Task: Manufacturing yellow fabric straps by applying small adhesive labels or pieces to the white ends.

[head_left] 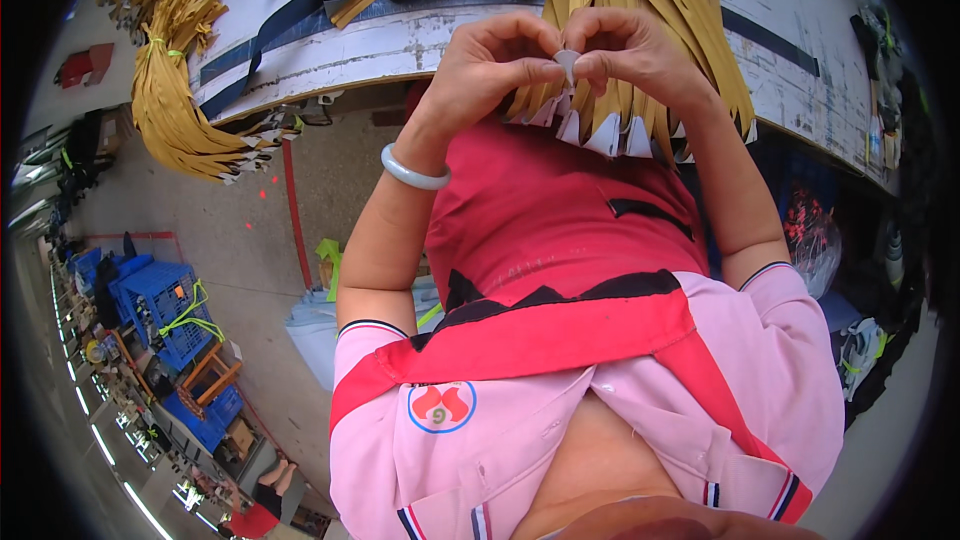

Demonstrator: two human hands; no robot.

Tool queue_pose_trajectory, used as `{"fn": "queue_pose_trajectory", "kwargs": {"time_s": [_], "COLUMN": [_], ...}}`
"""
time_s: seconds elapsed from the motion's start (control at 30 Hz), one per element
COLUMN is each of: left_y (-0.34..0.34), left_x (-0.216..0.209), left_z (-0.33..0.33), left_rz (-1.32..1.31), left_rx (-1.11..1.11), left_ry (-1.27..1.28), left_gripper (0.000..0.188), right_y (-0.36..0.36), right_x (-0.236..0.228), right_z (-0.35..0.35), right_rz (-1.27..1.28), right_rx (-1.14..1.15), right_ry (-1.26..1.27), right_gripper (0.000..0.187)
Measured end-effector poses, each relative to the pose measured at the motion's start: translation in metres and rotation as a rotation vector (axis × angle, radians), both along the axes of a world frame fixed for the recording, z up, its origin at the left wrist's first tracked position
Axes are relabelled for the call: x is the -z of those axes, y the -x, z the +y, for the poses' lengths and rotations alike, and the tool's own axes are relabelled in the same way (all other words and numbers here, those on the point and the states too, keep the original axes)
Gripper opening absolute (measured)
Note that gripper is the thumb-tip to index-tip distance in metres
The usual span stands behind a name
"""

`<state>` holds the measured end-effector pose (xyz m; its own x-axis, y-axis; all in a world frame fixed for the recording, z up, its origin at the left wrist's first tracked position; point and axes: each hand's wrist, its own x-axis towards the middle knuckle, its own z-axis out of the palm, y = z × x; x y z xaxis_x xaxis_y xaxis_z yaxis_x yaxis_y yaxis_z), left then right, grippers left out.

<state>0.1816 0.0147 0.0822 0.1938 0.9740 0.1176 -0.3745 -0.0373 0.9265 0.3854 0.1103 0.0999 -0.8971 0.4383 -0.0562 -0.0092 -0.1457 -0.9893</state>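
Note:
My left hand (492,68) and my right hand (640,58) meet over the front edge of the work table (385,52). Thumbs and forefingers of both are pinched on the pale grey-white end (567,62) of a strip. Around and beneath my fingers hangs a thick bunch of mustard-yellow fabric strips (690,15), their white pointed ends (605,132) drooping past the table edge. How the pinched end joins its strip is hidden by my fingers. A pale bangle sits on my left wrist.
A tied bundle of yellow strips (165,105) hangs over the table's left corner. More strips lie along the back, beside a dark band (275,25). Blue plastic crates (170,310) stand on the floor at left. A clear plastic bag (812,240) is below the table at right.

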Motion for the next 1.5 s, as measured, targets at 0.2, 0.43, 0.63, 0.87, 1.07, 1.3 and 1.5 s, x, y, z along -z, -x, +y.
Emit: {"fn": "queue_pose_trajectory", "kwargs": {"time_s": [0.2,0.43,0.63,0.87,1.07,1.3,1.5], "left_y": [0.0,-0.011,-0.037,-0.024,0.007,-0.003,0.0], "left_x": [0.008,0.022,0.025,0.026,0.019,0.031,0.039], "left_z": [-0.001,0.001,0.001,-0.005,-0.008,-0.006,-0.015], "left_rz": [0.028,0.223,0.525,0.184,0.463,0.701,0.685], "left_rx": [-0.057,-0.427,-0.837,-0.568,-0.38,-0.477,-0.429], "left_ry": [0.002,-0.041,-0.194,-0.03,-0.092,-0.401,-0.244], "left_gripper": [0.014,0.006,0.002,0.019,0.009,0.003,0.003], "right_y": [0.005,0.016,0.035,0.036,0.027,0.029,0.018], "right_x": [0.002,-0.006,0.024,0.049,0.039,0.026,0.053], "right_z": [0.001,-0.004,-0.007,-0.007,-0.018,-0.017,0.001], "right_rz": [-0.029,-0.113,-0.07,0.102,0.007,-0.174,-0.179], "right_rx": [-0.027,0.141,0.432,0.499,0.36,0.327,0.291], "right_ry": [0.039,-0.17,-0.908,-0.287,-0.218,-0.378,-0.258], "right_gripper": [0.015,0.012,0.009,0.007,0.01,0.025,0.028]}}
